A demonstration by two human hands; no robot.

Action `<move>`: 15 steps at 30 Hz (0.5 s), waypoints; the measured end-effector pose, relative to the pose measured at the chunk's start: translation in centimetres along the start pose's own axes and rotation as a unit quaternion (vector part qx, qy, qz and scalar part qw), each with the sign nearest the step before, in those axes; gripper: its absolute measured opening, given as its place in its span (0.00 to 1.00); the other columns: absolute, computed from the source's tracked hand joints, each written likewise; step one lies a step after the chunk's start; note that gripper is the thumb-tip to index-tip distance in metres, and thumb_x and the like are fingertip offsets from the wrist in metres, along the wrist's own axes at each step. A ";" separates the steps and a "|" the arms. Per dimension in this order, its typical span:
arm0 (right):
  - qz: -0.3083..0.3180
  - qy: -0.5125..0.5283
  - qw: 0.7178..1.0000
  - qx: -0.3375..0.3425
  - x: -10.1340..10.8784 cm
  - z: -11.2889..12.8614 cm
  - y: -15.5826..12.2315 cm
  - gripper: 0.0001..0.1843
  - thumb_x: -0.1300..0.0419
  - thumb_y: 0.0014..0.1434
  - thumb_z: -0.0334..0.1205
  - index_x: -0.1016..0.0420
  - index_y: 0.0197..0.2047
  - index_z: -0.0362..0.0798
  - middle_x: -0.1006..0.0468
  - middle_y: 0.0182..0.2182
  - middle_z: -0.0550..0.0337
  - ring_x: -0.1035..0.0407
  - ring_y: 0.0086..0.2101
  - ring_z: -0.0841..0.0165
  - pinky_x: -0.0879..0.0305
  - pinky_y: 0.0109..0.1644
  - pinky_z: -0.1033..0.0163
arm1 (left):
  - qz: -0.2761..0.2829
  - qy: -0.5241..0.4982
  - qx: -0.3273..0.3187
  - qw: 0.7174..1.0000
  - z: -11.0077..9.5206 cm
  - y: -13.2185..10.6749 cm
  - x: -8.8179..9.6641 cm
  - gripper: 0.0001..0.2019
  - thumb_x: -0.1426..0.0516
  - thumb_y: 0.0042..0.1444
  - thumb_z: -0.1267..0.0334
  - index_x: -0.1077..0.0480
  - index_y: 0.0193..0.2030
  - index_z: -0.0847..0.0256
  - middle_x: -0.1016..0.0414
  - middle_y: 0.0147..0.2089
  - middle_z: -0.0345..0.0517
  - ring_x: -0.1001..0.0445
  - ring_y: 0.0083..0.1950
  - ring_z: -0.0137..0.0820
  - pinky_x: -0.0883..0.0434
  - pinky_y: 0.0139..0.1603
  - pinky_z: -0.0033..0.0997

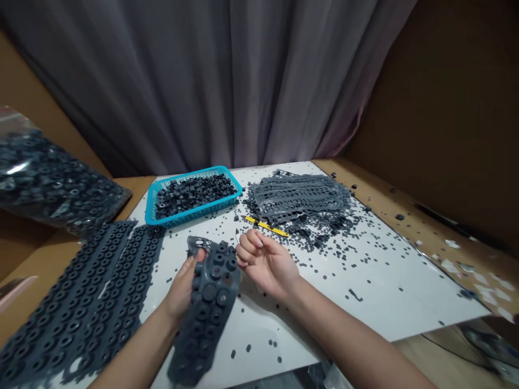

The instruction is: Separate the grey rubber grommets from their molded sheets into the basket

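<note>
A: How far along are we looking?

B: From my remote seat I'm guessing midway. On the white table (389,302), ring-studded rubbery sheets (91,302) are lying at left, looking mostly full, so I'm counting them as left to do. Holey webbing (300,200) is lying heaped toward the far right; I'm reading that as done.

A: Containers?

B: A clear plastic bag (14,121) at far left is bulging with small dark rings (60,194), and a blue basket (198,212) is holding tons of loose black bits (194,193).

A: And the hands?

B: My left hand (180,286) is gripping a studded strip (208,308) above the table's near side, with empty holes showing at its far end. My right hand (270,265) is clenching its fingers right by the edge; can't tell if they're pinching anything. Beyond, a slim yellow tool (265,226) is lying among tiny black discs (279,359).
</note>
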State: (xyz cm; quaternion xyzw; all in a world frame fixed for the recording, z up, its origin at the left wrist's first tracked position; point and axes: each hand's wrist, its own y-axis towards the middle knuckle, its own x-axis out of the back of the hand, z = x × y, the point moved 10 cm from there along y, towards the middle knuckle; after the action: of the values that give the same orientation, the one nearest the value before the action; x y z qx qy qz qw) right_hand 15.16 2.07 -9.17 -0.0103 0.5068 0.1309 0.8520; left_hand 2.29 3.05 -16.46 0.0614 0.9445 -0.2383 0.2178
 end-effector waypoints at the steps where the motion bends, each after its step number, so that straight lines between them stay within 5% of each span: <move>1: 0.002 -0.040 0.999 0.015 0.0 0.5 -0.1 0.14 0.48 0.58 0.40 0.44 0.23 0.46 0.50 0.20 0.67 0.57 0.21 0.74 0.54 0.28 0.67 | -0.012 0.005 -0.028 1.000 -0.5 0.1 0.3 0.20 0.33 0.35 0.50 0.28 0.29 0.63 0.25 0.20 0.39 0.28 0.20 0.29 0.31 0.21 0.25; 4: -0.012 -0.192 0.977 0.088 0.3 2.7 -0.4 0.13 0.46 0.57 0.43 0.39 0.25 0.46 0.47 0.22 0.66 0.55 0.22 0.73 0.56 0.28 0.65 | -0.013 0.033 -0.108 0.994 -2.3 0.4 0.4 0.20 0.35 0.38 0.47 0.27 0.30 0.63 0.24 0.23 0.41 0.27 0.25 0.32 0.30 0.27 0.28; 6: -0.022 -0.323 0.937 0.132 0.1 4.0 -0.9 0.13 0.48 0.59 0.44 0.38 0.27 0.47 0.45 0.23 0.65 0.51 0.24 0.72 0.54 0.29 0.65 | 0.002 0.118 -0.175 0.977 -3.9 0.2 -0.1 0.19 0.37 0.41 0.48 0.26 0.31 0.64 0.23 0.27 0.44 0.26 0.31 0.35 0.30 0.33 0.30; 10: -0.001 -0.594 0.790 0.151 -1.6 3.5 -1.5 0.10 0.51 0.63 0.42 0.36 0.32 0.48 0.37 0.28 0.61 0.43 0.30 0.69 0.49 0.35 0.63 | 0.048 0.345 -0.271 0.897 -5.6 -1.0 -2.5 0.10 0.36 0.43 0.58 0.24 0.29 0.63 0.22 0.31 0.46 0.28 0.35 0.38 0.33 0.39 0.30; 15: 0.075 -0.756 0.640 0.119 -3.0 0.1 -1.6 0.06 0.52 0.64 0.40 0.37 0.37 0.49 0.33 0.33 0.57 0.41 0.35 0.64 0.47 0.40 0.59 | 0.139 0.518 -0.370 0.759 -5.0 -3.0 -6.4 0.02 0.40 0.48 0.65 0.26 0.27 0.59 0.24 0.29 0.45 0.31 0.32 0.36 0.37 0.37 0.31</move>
State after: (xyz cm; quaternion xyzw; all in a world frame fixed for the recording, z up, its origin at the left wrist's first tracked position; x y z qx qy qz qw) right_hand 14.24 -0.14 -6.72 0.2314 -0.3031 0.0949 0.9196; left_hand 5.51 2.72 -8.44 0.2208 0.9090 0.2305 -0.2680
